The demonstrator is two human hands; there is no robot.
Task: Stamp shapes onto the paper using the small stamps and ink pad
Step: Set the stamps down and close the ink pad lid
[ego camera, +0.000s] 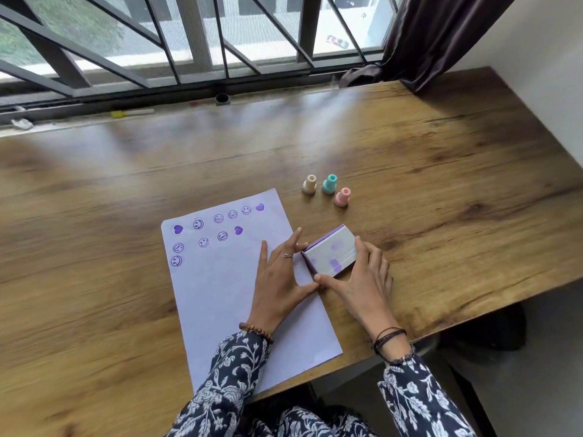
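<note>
Wooden desk [410, 184] under a barred window: both hands frame the ink pad [329, 253], seemingly closing its lid. Right hand [356, 288] clasps its edges; left hand [280, 279] lies spread, pinning the paper [220, 294]. Three stamps [326, 189] stand at 12 o'clock from the pad, within reach.

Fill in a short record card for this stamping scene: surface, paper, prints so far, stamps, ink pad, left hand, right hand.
Surface: wooden table
Paper: pale sheet, lying flat
Prints so far: purple smileys and hearts along the top
Stamps: cream stamp, teal stamp, pink stamp, standing untouched right of the paper
Ink pad: white-lidded box, lid smudged purple, appears closed
Left hand: resting on the paper, touching the box
Right hand: gripping the box
</note>
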